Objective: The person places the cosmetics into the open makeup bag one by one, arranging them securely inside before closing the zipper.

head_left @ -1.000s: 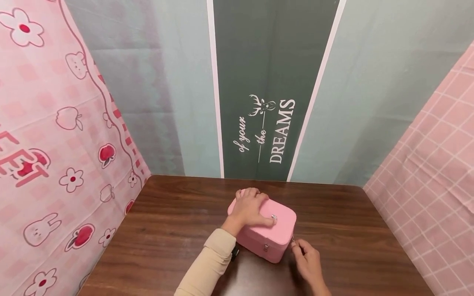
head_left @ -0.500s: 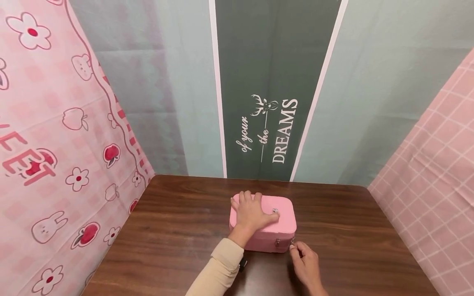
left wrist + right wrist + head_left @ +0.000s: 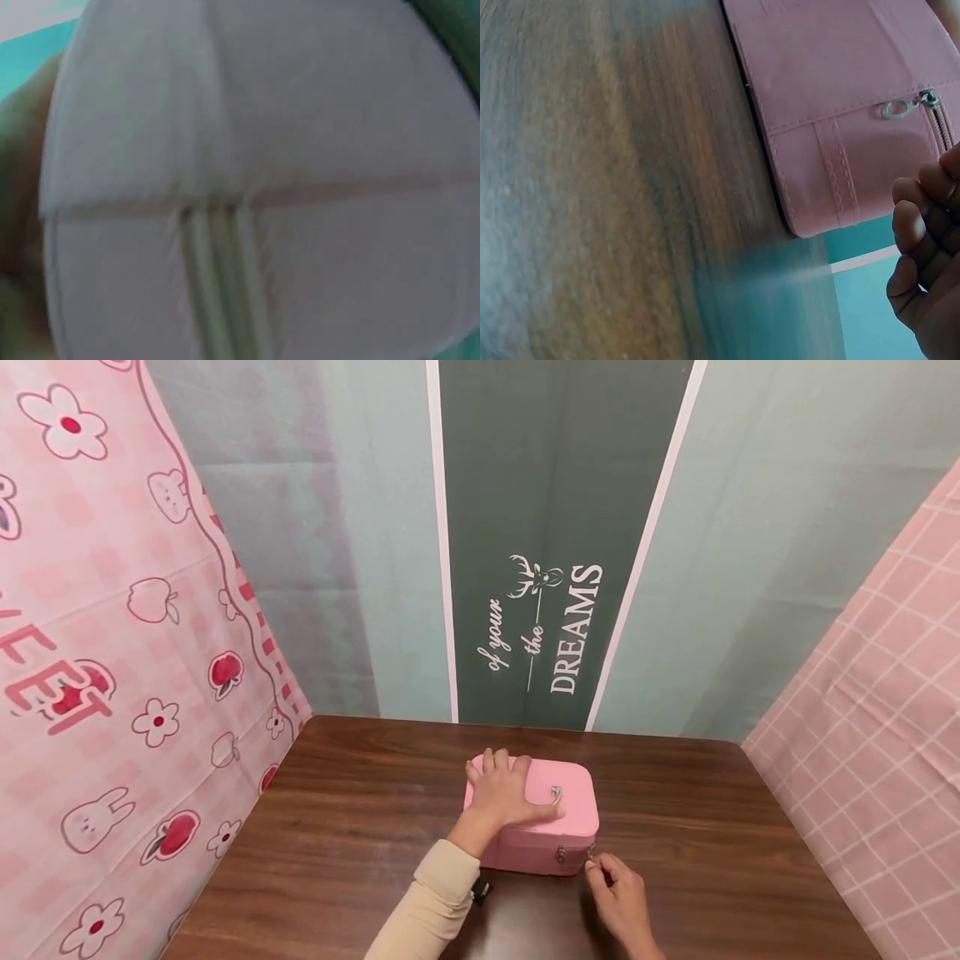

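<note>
A pink zip-up cosmetic case [image 3: 573, 777] stands on the wooden table, with a small metal emblem [image 3: 557, 791] on its lid. My left hand [image 3: 501, 789] rests on the lid with fingers spread, the thumb close to the emblem. At the front right corner of the case, my right hand [image 3: 621, 893] pinches a zipper pull [image 3: 591, 852]. A second zipper pull [image 3: 898, 109] hangs on the case's side in the right wrist view, beside a short length of zip. Stitched side panels of the case [image 3: 337, 112] fill the left wrist view, blurred.
The dark wooden table [image 3: 360, 827] extends around the case. Behind it hangs a green and grey-blue cloth [image 3: 555, 485] with white lettering. Pink patterned cloths stand at the left [image 3: 112, 677] and right [image 3: 885, 693].
The case has turned so its front side faces me more squarely, and the left hand has turned with it. My right hand keeps its pinch at the corner, having shifted only slightly.
</note>
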{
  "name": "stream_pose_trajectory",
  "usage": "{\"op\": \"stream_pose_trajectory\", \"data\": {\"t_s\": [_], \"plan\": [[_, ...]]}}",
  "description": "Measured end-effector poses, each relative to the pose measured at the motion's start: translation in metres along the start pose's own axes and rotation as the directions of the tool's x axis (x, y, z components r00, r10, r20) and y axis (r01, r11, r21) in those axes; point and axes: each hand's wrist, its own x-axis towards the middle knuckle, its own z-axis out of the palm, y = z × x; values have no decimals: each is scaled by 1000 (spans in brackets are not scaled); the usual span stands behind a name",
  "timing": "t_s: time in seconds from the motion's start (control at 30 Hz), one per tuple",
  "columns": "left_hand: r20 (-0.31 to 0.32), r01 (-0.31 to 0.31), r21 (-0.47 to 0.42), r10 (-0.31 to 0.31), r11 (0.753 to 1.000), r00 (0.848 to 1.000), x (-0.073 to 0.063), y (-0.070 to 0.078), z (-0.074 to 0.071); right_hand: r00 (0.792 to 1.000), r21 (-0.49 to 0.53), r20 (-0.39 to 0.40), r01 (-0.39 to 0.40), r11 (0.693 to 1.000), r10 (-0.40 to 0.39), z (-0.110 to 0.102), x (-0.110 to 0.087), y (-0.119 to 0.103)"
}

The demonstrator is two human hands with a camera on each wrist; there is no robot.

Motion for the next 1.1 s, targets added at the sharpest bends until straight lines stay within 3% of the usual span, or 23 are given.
{"op": "stream_pose_trajectory", "data": {"t_s": [0.1, 0.23, 0.33, 0.53, 0.67, 0.77, 0.93, 1.1], "plan": [[17, -151, -43, 152, 988, 988, 3, -13, -6, 1000, 4, 0, -4, 1000, 4, 0, 0, 2], [-11, -301, -97, 301, 949, 954, 7, -28, -3, 1000, 10, 0, -12, 1000, 12, 1, -2, 6], [-28, -339, -100, 338, 936, 941, 10, -32, 3, 1000, 17, -8, -7, 1000, 7, 1, -1, 7], [-54, -343, -89, 339, 935, 939, 9, -34, 6, 1000, 25, -16, 0, 1000, 0, 3, -1, 7], [-59, -319, -80, 315, 944, 947, 6, -35, 4, 1000, 13, -8, -20, 1000, 20, 4, -2, 6], [-58, -264, -21, 262, 964, 963, 3, -31, 4, 999, -8, -8, -44, 999, 44, 4, 2, 4], [-61, -102, 60, 106, 993, 993, -9, -14, 5, 998, -65, -49, -35, 997, 32, 6, 13, 0], [-107, 63, 71, -55, 996, 993, -19, 4, 6, 999, -79, -49, -11, 997, 7, 14, 13, -6]]}}
